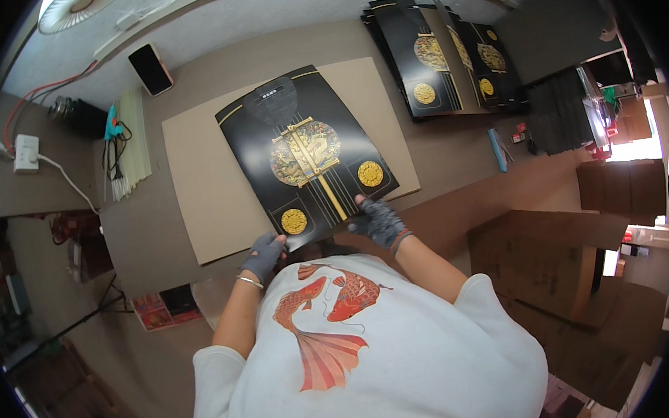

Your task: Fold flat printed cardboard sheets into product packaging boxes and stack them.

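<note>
A black printed cardboard sheet (254,145) with a round gold-and-coloured dragon medallion lies tilted in front of me, on a larger plain grey-brown board (195,179). Its near edge reaches over the board toward my body. My left hand (264,253), in a grey fingerless glove, pinches the near left corner of the sheet. On the near right edge, my right hand (381,223), gloved alike, has its thumb on top and the other fingers closed at the rim. Fingers under the sheet are hidden.
More black printed sheets (417,58) are stacked at the far right. A phone (150,69), pale glue sticks (133,145), a turquoise glue gun (112,123), a dark jar (76,117) and a power adapter (26,154) sit at left. Cardboard boxes (541,265) stand right of the table.
</note>
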`<action>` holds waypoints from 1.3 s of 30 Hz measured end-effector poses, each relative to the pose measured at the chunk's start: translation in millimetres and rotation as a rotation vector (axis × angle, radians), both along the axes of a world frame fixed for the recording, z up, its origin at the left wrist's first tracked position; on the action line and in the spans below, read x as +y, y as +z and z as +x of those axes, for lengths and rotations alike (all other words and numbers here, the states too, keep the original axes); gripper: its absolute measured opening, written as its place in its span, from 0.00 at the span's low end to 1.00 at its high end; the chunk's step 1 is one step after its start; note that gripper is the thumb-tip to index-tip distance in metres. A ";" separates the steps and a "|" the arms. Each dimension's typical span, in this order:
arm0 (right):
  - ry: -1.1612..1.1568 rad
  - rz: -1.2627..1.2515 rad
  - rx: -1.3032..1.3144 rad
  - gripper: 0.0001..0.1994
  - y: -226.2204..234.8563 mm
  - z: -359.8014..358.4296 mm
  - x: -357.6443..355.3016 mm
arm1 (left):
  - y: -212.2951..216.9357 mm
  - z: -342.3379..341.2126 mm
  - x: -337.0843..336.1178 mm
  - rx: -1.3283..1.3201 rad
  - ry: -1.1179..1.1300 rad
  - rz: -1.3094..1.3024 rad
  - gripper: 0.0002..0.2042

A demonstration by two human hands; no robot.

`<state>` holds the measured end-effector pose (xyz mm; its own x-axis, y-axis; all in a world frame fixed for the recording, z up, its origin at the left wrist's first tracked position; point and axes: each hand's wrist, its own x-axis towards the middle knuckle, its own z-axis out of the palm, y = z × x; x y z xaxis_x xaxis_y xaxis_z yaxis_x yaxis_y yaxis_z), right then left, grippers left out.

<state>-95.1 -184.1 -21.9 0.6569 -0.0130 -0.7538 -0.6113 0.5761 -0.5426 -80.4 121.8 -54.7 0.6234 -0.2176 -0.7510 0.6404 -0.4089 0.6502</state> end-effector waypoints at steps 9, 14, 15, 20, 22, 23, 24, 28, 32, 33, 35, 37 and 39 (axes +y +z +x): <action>-0.294 -0.503 -0.438 0.12 96.6 70.0 -177.1 | 27.6 31.4 -64.3 -0.248 -0.007 -0.189 0.21; -0.386 -0.311 -0.428 0.09 69.4 109.9 -344.6 | 14.7 31.6 -24.5 -0.286 0.070 -0.083 0.20; -0.429 -0.359 -0.275 0.08 57.1 123.7 -354.3 | 16.9 28.8 -15.8 -0.296 0.071 -0.012 0.20; -0.543 -0.667 0.086 0.14 -12.9 179.4 -387.4 | 16.5 26.7 21.1 -0.401 0.109 0.336 0.22; -0.768 -0.577 -0.065 0.23 -22.6 186.4 -398.9 | 19.2 38.6 38.0 -0.430 0.125 0.372 0.23; -0.845 -0.711 -0.086 0.26 -18.0 203.6 -376.0 | 23.2 38.7 49.9 -0.507 0.109 0.588 0.27; -0.600 -0.669 -0.172 0.28 -8.5 186.4 -411.9 | 21.2 49.5 55.9 -0.603 0.044 0.743 0.30; -0.352 -1.244 -0.150 0.19 12.1 182.4 -341.4 | 13.2 46.4 91.5 -0.546 0.152 0.986 0.39; 0.446 -1.322 -0.266 0.23 -75.8 97.8 -266.8 | 12.0 61.1 95.8 -0.404 0.271 0.899 0.45; 0.607 -1.532 -0.199 0.29 -68.4 87.2 -217.5 | 7.9 54.3 105.3 -0.377 0.305 0.852 0.45; 0.767 -1.750 -0.132 0.34 -27.5 71.4 -154.3 | 3.4 52.3 108.3 -0.368 0.328 0.848 0.46; 0.798 -1.770 0.020 0.41 -12.2 67.6 -131.5 | 0.0 55.6 106.1 -0.367 0.342 0.836 0.47; 0.810 -1.750 0.015 0.40 -13.2 69.9 -129.3 | -0.8 55.9 103.0 -0.380 0.336 0.811 0.47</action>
<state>-25.2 -313.4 -35.1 0.8881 -0.3875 -0.2471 -0.4226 -0.9000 -0.1073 -24.5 224.9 -55.5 0.7918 0.5149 -0.3284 0.6107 -0.6593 0.4386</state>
